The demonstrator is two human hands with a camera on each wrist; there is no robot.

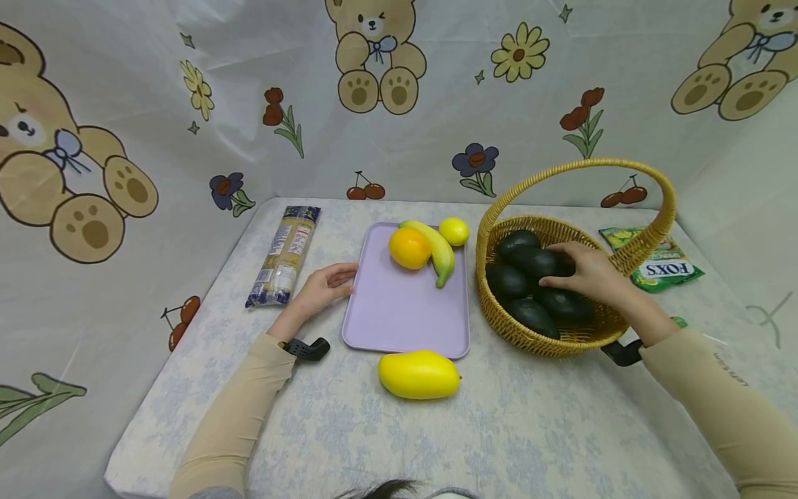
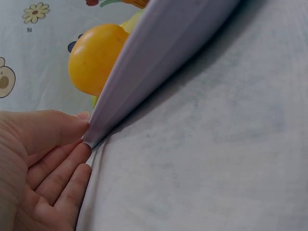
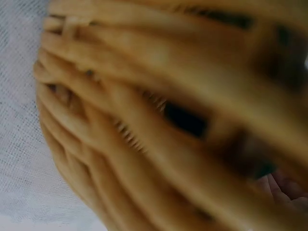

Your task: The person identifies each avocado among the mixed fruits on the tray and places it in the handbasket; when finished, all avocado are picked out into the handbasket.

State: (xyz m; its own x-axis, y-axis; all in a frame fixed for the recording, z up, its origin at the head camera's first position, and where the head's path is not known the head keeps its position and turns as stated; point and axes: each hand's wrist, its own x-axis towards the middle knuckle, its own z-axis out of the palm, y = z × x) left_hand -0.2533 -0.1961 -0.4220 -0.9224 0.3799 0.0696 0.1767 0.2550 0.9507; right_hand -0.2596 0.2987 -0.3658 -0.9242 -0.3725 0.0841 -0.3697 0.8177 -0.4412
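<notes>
A lilac tray (image 1: 408,319) lies mid-table, bearing a banana (image 1: 441,256) and a round orange-yellow fruit (image 1: 409,249), with a lemon (image 1: 454,231) at its far right corner. My left hand (image 1: 327,285) touches the tray's left rim with its fingertips; thumb and fingers meet the edge in the left wrist view. To the right stands a wicker basket (image 1: 492,315) holding several dark avocados (image 1: 506,281). Reaching into it, my right hand (image 1: 589,274) grips an avocado (image 1: 539,263) on top of the pile. Basket weave hides most of that hand in the right wrist view.
A yellow mango-shaped fruit (image 1: 419,375) lies in front of the tray. At the far left is a long clear packet of noodle-like strands (image 1: 285,256). A green FOX'S bag (image 1: 670,270) lies behind the basket's right side. The basket's tall handle (image 1: 586,164) arches above it.
</notes>
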